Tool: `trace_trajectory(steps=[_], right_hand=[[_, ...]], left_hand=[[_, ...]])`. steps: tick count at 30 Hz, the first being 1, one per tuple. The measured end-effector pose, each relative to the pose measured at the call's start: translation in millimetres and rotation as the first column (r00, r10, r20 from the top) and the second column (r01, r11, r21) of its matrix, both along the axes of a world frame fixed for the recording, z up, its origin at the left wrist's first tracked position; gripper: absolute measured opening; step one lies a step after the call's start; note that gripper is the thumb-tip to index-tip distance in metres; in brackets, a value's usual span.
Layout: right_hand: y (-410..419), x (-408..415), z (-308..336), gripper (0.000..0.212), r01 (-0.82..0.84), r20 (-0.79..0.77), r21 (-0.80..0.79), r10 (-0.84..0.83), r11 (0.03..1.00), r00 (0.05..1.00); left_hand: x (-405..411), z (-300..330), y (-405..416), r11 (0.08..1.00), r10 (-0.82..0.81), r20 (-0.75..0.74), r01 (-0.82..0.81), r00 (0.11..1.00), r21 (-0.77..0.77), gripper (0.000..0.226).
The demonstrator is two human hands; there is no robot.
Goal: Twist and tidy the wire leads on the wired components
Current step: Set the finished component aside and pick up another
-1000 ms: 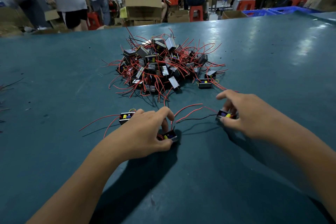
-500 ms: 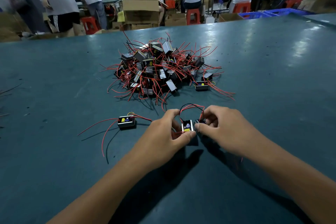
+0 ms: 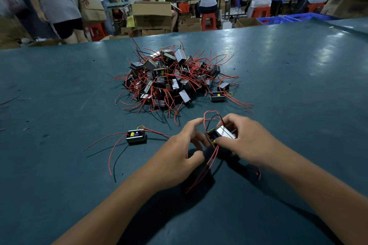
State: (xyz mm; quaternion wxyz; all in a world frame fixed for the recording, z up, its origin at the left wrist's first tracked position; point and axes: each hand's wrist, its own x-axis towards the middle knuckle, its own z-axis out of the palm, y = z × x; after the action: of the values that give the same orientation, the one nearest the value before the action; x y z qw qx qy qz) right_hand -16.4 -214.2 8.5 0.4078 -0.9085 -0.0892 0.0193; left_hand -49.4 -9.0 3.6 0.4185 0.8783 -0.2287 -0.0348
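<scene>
Red leads (image 3: 211,157) trail toward the viewer from tilted components (image 3: 221,135). The right hand (image 3: 249,141) grips them; the left hand (image 3: 179,153), fingers curled, touches their near end.

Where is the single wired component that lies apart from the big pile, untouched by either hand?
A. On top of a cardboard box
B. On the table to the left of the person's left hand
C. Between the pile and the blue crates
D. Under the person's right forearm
B: the lone wired component sits on the green table just left of the left hand, its red leads spread out, nearer than the pile.
</scene>
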Motion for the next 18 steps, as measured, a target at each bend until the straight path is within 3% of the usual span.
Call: trace_trajectory(steps=[9,12,15,18], right_hand=[[-2.7,-0.2,9.7,0.024,-0.069,-0.070,0.238,0.088,0.969,0.994],[-6.5,3.5,10.4,0.021,-0.064,-0.131,0.306,0.109,0.950,0.985],[-20.2,14.7,15.3,0.021,0.021,-0.150,0.272,0.020,0.962,0.989],[-47.4,40.1,31.9,0.020,0.152,-0.055,0.100,-0.147,0.983,0.988]], left_hand=[[4.9,-3.8,2.1,0.998,-0.048,0.050,0.049,0.998,-0.028,0.073],[10.9,-7.3,5.4,1.000,0.013,0.119,-0.014,0.993,0.007,0.069],[19.5,-8.7,12.4,0.985,0.166,0.202,-0.171,0.965,0.011,0.058],[26.0,-4.9,22.4,0.962,0.266,0.270,-0.271,0.925,-0.017,0.044]])
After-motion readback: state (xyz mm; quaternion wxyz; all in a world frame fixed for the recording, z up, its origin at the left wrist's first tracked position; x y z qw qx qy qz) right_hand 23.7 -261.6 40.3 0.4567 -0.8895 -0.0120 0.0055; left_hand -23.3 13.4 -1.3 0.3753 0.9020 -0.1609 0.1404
